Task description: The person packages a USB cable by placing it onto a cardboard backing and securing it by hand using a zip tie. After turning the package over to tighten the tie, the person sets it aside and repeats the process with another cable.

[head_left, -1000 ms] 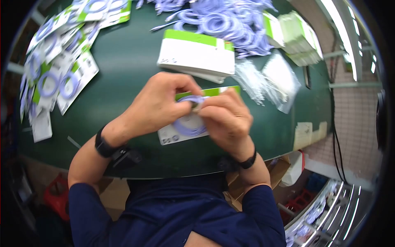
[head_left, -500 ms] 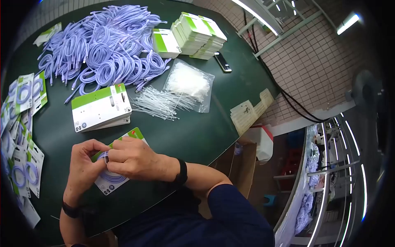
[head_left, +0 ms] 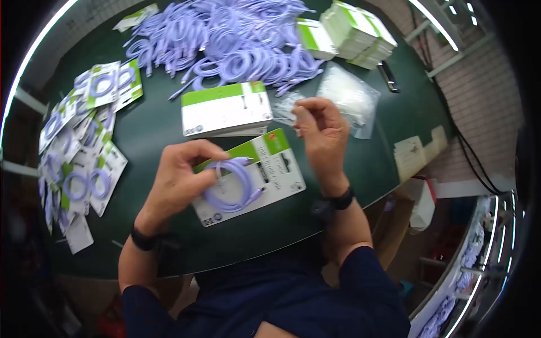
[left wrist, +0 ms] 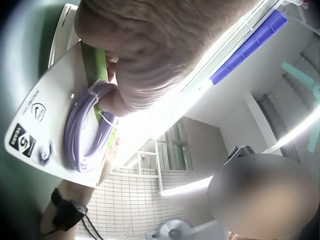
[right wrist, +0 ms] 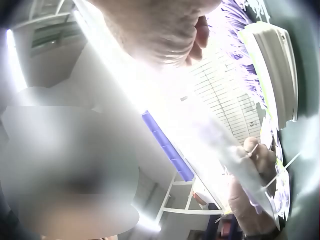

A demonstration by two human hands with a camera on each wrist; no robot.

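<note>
Cable [head_left: 246, 187] lies coiled on card [head_left: 280, 181], left side pinched by left hand [head_left: 180, 176]. Right hand [head_left: 328, 141] has curled fingers; whether they pinch anything cannot be determined.

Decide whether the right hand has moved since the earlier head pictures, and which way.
Yes: against the card stack, the right hand has moved rightward and forward, away from the coiled cable.

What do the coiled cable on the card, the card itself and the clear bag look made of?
Coiled cable: matte lilac jacket, maybe braided fabric, given its fine ribbed texture.
Card: probably smooth printed cardboard, being thin and flat with crisp print.
Clear bag: likely thin glossy plastic film; see-through, with creases.
</note>
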